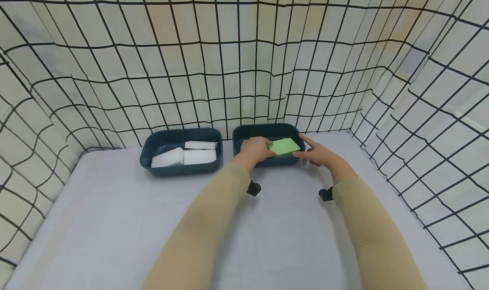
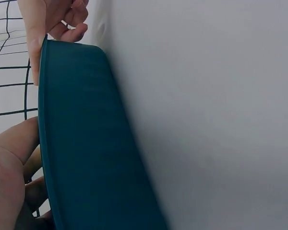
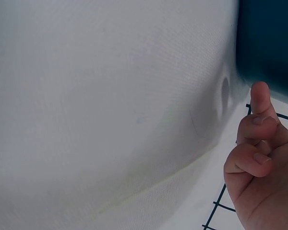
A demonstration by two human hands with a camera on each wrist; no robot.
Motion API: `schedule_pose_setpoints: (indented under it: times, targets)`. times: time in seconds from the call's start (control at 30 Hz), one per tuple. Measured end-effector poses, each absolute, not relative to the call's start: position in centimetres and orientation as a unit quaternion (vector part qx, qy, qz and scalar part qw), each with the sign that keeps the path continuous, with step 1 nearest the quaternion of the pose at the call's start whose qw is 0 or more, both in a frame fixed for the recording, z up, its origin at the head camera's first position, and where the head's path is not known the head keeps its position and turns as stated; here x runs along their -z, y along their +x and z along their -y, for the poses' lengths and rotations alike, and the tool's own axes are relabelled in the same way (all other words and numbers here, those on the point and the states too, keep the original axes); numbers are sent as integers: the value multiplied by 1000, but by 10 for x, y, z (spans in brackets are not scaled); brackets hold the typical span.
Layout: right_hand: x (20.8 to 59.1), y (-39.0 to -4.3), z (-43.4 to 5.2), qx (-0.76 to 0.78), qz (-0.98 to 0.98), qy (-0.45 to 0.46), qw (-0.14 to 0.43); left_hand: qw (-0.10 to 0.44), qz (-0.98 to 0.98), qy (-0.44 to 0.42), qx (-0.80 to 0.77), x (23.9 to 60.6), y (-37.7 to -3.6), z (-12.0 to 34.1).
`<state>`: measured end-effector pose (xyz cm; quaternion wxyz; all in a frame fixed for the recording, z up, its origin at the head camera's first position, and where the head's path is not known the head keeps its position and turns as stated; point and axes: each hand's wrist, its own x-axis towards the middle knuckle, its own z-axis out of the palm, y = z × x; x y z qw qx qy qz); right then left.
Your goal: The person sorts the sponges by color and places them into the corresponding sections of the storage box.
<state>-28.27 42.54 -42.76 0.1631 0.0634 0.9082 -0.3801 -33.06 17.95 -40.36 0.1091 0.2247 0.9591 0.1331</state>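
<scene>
In the head view a light green sponge [image 1: 284, 147] lies tilted over the right dark teal bin [image 1: 244, 130]. My left hand [image 1: 254, 150] grips its left end, thumb in front and fingers behind. At the bin's right end is my right hand [image 1: 318, 153], its thumb at the sponge's right corner and its index finger reaching along the end rim. From the left wrist, the bin wall [image 2: 81, 129] hides the sponge. In the right wrist view the right hand's other fingers [image 3: 252, 160] are loosely bent outside the bin.
A second teal bin [image 1: 143, 156] stands to the left, with several white sponge blocks [image 1: 199, 156] in it. White cloth covers the table [image 1: 114, 222]. Black wire grid [image 1: 238, 60] stands behind the bins and along both sides.
</scene>
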Motion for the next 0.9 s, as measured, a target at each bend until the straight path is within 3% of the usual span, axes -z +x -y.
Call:
schedule_pose_setpoints:
  times: [0.3,0.9]
  targets:
    - [428,-287,-419,370,-912,54,169,115,-955,219,-162,394,-333,-168]
    - [429,-284,-426,389,-904,53,170,78,-953,244,-163,369,-316,-123]
